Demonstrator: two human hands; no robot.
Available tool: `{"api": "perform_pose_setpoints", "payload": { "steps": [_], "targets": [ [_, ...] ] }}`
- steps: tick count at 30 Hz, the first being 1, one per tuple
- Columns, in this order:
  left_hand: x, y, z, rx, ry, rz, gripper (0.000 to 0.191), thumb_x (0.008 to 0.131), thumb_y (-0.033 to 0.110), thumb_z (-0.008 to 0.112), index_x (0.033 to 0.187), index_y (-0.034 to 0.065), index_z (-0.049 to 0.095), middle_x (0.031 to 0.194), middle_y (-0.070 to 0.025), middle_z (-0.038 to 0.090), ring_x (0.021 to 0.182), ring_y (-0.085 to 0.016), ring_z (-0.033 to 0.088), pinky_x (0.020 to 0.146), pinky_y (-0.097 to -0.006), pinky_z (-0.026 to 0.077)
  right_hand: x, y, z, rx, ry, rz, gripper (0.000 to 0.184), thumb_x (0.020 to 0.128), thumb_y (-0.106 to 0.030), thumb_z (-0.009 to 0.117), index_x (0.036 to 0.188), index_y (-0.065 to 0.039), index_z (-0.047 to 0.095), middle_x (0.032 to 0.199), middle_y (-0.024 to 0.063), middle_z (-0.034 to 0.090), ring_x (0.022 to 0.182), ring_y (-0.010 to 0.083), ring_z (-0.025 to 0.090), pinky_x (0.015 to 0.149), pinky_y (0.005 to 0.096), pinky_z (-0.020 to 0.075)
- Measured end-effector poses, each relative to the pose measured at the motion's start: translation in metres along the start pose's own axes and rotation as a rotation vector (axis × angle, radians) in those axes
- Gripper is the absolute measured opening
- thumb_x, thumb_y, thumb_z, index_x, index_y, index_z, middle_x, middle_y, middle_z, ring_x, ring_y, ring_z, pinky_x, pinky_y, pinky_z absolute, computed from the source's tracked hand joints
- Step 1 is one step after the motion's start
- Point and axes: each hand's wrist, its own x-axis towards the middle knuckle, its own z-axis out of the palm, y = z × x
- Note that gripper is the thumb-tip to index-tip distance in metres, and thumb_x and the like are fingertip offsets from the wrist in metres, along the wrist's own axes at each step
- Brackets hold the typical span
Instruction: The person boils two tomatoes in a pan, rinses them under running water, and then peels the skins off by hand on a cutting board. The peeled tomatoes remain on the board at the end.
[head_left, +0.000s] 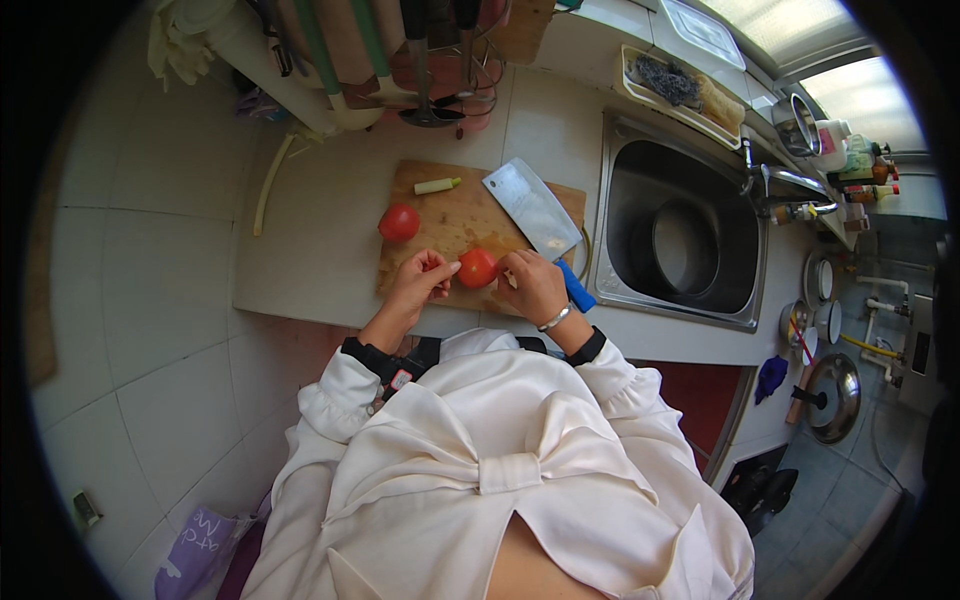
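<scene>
A red tomato (477, 268) is held between my two hands, low over the near edge of a wooden cutting board (450, 217). The fingertips of my left hand (420, 283) are at its left side. At its right side are the curled fingers of my right hand (538, 289), which partly hide that edge. A second tomato (399, 223) rests at the board's left edge. Behind it lies a short piece of scallion or leek stalk (435, 186). A cleaver (534, 206) lies flat across the board's right side, its blue handle (576, 286) beside my right wrist.
To the right is a steel sink (611, 281) with a round metal pan (686, 246) inside. Ladles and other utensils (431, 112) hang at the back left. A pale stalk (271, 184) lies on the counter at left. A scourer (664, 79) sits in a tray behind the sink.
</scene>
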Motion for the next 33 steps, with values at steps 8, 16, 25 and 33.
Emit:
{"api": "perform_pose_setpoints", "payload": {
  "steps": [8, 16, 25, 33],
  "targets": [
    [0.001, -0.003, 0.005, 0.078, 0.016, 0.012, 0.019, 0.084, 0.015, 0.074, 0.086, 0.0121, 0.055, 0.073, 0.003, 0.058, 0.061, -0.006, 0.055, 0.056, -0.0197, 0.045, 0.003, -0.007, -0.002, -0.069, -0.011, -0.012, 0.015, 0.069, -0.013, 0.068, 0.08, -0.011, 0.058, 0.081, 0.0064, 0.059, 0.078, 0.0265, 0.061, 0.06, 0.0384, 0.051],
    [0.001, -0.007, 0.009, 0.208, 0.02, 0.144, 0.025, 0.079, 0.01, 0.077, 0.087, 0.0096, 0.054, 0.078, 0.0026, 0.057, 0.064, -0.006, 0.053, 0.052, -0.0205, 0.046, 0.007, 0.0, 0.001, 0.357, -0.08, 0.259, 0.015, 0.07, -0.013, 0.07, 0.078, -0.002, 0.064, 0.074, 0.0121, 0.065, 0.066, 0.0296, 0.063, 0.061, 0.035, 0.051],
    [0.015, -0.019, 0.01, 0.518, 0.006, 0.395, 0.036, 0.07, 0.005, 0.082, 0.086, 0.008, 0.05, 0.077, 0.0026, 0.053, 0.067, -0.006, 0.048, 0.061, -0.0209, 0.044, 0.012, 0.01, 0.011, 0.967, -0.367, 0.591, 0.013, 0.083, -0.011, 0.064, 0.089, 0.001, 0.063, 0.083, 0.004, 0.065, 0.07, 0.0109, 0.063, 0.061, 0.0234, 0.0514],
    [0.022, -0.02, 0.009, 0.56, 0.064, 0.418, 0.037, 0.07, 0.005, 0.082, 0.084, 0.0082, 0.048, 0.075, 0.0027, 0.052, 0.066, -0.005, 0.047, 0.059, -0.0214, 0.043, 0.024, 0.004, 0.011, 1.132, -0.271, 0.605, 0.014, 0.085, -0.01, 0.068, 0.092, 0.0, 0.061, 0.088, 0.006, 0.066, 0.073, 0.0121, 0.065, 0.062, 0.0251, 0.0535]
  ]
}}
